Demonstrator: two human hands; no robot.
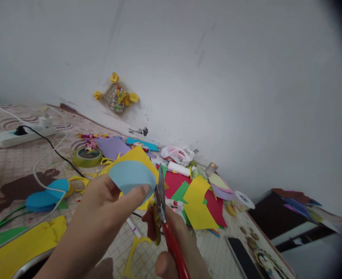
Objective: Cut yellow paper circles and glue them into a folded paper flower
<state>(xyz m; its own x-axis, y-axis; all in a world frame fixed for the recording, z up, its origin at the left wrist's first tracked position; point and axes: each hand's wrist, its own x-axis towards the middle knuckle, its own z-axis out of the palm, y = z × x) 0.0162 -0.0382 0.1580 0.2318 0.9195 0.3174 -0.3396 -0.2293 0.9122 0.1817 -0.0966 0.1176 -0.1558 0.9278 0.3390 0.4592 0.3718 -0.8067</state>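
Note:
My left hand pinches a light blue paper piece with a rounded edge against a sheet of yellow paper behind it, thumb on top. In my right hand is a pair of scissors with red handles, blades pointing up and away. The blades stand slightly apart at the right edge of the papers; whether they bite into the paper I cannot tell. A small brown and yellow thing shows beside the scissors' pivot, blurred, its kind unclear.
Around the hands lie blue paper rounds, yellow paper cutouts, yellow sheets, a tape roll, a glue gun and a phone. A power strip with loose cables is at left. The wall stands behind.

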